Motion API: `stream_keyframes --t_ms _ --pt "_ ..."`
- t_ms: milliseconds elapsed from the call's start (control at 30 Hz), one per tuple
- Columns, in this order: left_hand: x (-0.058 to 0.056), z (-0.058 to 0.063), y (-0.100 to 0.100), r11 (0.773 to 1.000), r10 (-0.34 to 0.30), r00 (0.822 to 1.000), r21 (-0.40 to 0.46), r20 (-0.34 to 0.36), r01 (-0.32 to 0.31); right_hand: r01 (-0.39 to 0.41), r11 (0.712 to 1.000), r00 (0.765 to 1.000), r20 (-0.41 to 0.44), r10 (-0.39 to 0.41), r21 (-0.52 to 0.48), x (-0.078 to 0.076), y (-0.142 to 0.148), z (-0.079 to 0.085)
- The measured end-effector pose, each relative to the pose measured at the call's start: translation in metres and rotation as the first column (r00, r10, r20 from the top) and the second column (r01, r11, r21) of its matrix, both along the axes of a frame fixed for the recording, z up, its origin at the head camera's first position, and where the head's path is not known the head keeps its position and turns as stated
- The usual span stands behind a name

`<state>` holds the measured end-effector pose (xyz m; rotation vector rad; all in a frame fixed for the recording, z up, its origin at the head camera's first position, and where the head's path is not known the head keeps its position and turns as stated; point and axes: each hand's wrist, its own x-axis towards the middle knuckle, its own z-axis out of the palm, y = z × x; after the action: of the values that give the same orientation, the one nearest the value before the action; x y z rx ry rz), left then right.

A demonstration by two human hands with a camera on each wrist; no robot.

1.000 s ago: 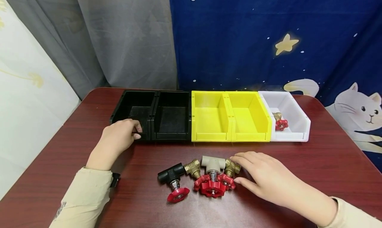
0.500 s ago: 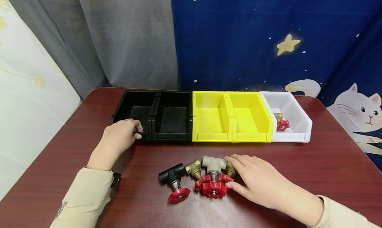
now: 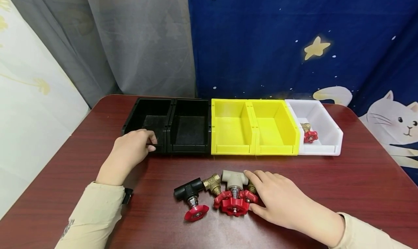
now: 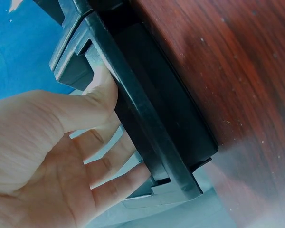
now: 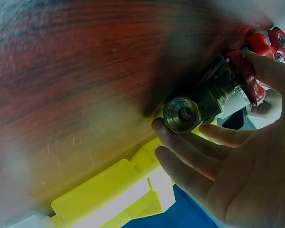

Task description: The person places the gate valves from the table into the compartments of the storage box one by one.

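My left hand point(image 3: 132, 145) pinches the front rim of the leftmost black storage bin point(image 3: 151, 111); in the left wrist view the thumb lies against the bin's wall point(image 4: 133, 90). My right hand point(image 3: 281, 198) lies over a brass valve point(image 5: 183, 114) with a red handwheel, partly hiding it in the head view. Its thumb is at the red wheel point(image 5: 244, 76), while the fairly straight fingers extend beside the brass body. Touching or close to that hand is a grey tee valve point(image 3: 234, 180). Left of it are another brass valve point(image 3: 212, 183) and a black tee valve point(image 3: 189, 191).
Right of the gripped bin stand another black bin point(image 3: 189, 147), two yellow bins point(image 3: 232, 150) point(image 3: 275, 150) and a white bin point(image 3: 326, 115). A brass valve with a red wheel point(image 3: 310, 136) lies in the white one. Curtains hang behind the table point(image 3: 156, 220).
My right hand has moved left over the right-hand brass valve, covering more of it, its fingertips reaching the grey tee. The left hand keeps its place on the black bin.
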<state>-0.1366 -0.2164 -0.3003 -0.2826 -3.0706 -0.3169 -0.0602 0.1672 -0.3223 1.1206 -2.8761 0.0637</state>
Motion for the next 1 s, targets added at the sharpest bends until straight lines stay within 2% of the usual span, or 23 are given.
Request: stream_keyframes --t_ms 200,600,1000 --pt "0.0 -0.0004 0.001 1.0 -0.001 1.0 0.001 0.006 0.001 0.038 0.999 0.999 -0.003 -0.038 0.009 -0.0003 -0.0033 -0.0022" --pt "-0.0001 -0.0011 0.0002 1.0 0.002 1.0 -0.004 0.01 -0.002 0.063 0.998 0.998 0.0 -0.063 0.016 -0.004 -0.0067 -0.0028" --pt "0.0003 -0.0012 0.0008 1.0 0.0 1.0 -0.004 0.003 0.0 0.035 0.999 0.999 -0.023 -0.036 -0.009 -0.0062 0.0 0.0018"
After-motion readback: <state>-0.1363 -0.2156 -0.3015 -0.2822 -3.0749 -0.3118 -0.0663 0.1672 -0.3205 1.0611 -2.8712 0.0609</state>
